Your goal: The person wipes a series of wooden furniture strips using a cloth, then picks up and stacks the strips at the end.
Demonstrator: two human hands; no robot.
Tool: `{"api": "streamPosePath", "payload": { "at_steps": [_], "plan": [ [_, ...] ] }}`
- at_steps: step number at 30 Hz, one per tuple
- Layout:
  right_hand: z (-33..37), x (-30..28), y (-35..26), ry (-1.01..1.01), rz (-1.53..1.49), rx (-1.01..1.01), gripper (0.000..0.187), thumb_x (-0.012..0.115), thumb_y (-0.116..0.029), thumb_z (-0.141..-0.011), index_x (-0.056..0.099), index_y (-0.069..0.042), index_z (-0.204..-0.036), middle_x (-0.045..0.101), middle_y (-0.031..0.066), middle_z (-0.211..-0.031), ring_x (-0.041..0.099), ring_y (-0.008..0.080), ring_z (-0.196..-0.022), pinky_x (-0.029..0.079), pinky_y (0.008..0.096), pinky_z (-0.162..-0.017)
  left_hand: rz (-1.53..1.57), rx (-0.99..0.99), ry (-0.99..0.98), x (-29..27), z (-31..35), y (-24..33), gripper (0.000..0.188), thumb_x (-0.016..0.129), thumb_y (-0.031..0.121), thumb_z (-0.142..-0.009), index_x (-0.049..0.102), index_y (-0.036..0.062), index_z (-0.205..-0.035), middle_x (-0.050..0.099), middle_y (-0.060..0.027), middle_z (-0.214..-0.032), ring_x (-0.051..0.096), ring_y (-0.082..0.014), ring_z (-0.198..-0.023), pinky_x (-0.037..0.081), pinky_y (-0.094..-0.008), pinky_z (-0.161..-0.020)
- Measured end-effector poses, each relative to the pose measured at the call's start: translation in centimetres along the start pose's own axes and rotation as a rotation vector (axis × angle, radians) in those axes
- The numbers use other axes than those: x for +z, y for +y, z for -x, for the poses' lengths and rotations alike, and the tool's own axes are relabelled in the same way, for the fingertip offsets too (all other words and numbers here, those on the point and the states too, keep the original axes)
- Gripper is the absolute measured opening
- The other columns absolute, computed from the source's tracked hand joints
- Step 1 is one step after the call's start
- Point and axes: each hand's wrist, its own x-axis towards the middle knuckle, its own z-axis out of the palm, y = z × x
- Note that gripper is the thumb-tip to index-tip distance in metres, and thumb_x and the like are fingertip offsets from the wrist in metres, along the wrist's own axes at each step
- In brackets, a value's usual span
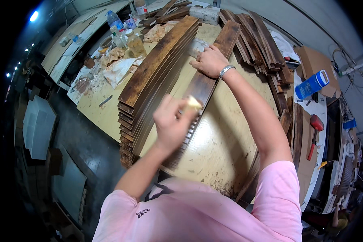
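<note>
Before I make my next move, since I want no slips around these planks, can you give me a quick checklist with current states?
1. Right hand on the dark plank: ok.
2. Left hand holding the pale block: ok, though blurred.
3. Pale block touching the plank: cannot tell, motion blur.
4. Red mallet away from both hands: ok, off to the right.
5. Tabletop clean: not ok, dark specks near its front edge.

One left hand (169, 121) at the clock's centre, one right hand (211, 60) toward one o'clock; one pale block (194, 102); at least eight stacked planks (157, 62), nine to twelve; one blue jug (311, 84) before three; one red mallet (316, 123) at three.
</note>
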Motion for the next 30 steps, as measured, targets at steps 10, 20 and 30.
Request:
{"api": "streamPosePath", "payload": {
  "at_steps": [10, 20, 30],
  "plan": [
    [0.0, -1.7, -0.7, -0.126, -0.147, 0.075, 0.052, 0.042, -0.043, -0.096, 0.075, -0.004, -0.089, 0.071, 0.0141, -0.095, 0.058, 0.0307, -0.106, 0.027, 0.0445, -0.112, -0.127, -0.009, -0.032, -0.7, 0.3, -0.2, 0.013, 0.075, 0.009, -0.076, 0.066, 0.0034, -0.083, 0.054, -0.0091, -0.074, 0.055, -0.0235, -0.060, 0.042, -0.0365, -0.051],
    [-0.6, -2.3, -1.4, -0.062, -0.204, 0.091, 0.052, 0.046, -0.045, -0.095, 0.074, -0.003, -0.081, 0.070, 0.0135, -0.093, 0.059, 0.0310, -0.104, 0.031, 0.0430, -0.108, 0.019, -0.159, 0.048, -0.6, 0.9, -1.2, 0.010, 0.073, 0.003, -0.076, 0.066, 0.0025, -0.083, 0.050, -0.0020, -0.074, 0.043, -0.0114, -0.059, 0.033, -0.0247, -0.052],
    [-0.5, -3.4, -2.7, -0.176, -0.272, 0.120, 0.049, 0.049, -0.042, -0.094, 0.073, -0.002, -0.078, 0.071, 0.0168, -0.083, 0.066, 0.0314, -0.088, 0.039, 0.0393, -0.096, 0.015, -0.219, 0.093, -0.8, 2.0, -2.1, 0.007, 0.070, 0.001, -0.078, 0.066, 0.0030, -0.083, 0.052, -0.0021, -0.072, 0.042, -0.0106, -0.059, 0.036, -0.0260, -0.053]
  ]
}}
